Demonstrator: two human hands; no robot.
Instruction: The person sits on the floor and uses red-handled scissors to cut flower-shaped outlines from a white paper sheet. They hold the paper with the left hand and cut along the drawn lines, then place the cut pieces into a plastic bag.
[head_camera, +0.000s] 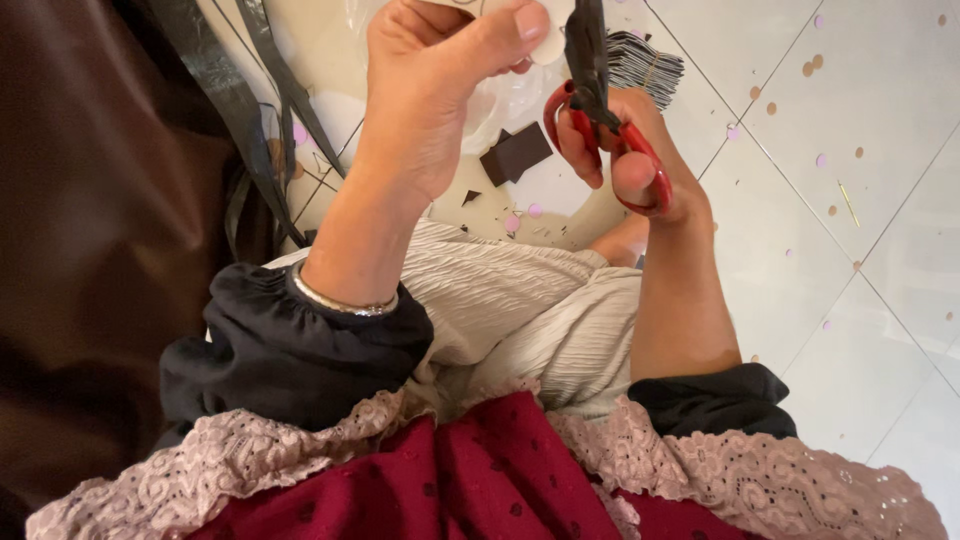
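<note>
Head view: your left hand (430, 90) pinches a white sheet (545, 45) at top centre; your right hand (640, 150) grips red scissors (600, 110) beside it; sheet looks thin, light, floppy; hold it close to the cut; scraps (515, 150) litter the floor (860, 250).

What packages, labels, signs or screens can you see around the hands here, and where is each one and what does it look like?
No signs, screens or printed labels show.
Clear crinkled plastic bag: on the tiled floor beyond the hands, see-through and shapeless.
Stack of dark flat sheets bound with a band: on the floor past the right hand, possibly a bundle of material; too small to tell more.
</note>
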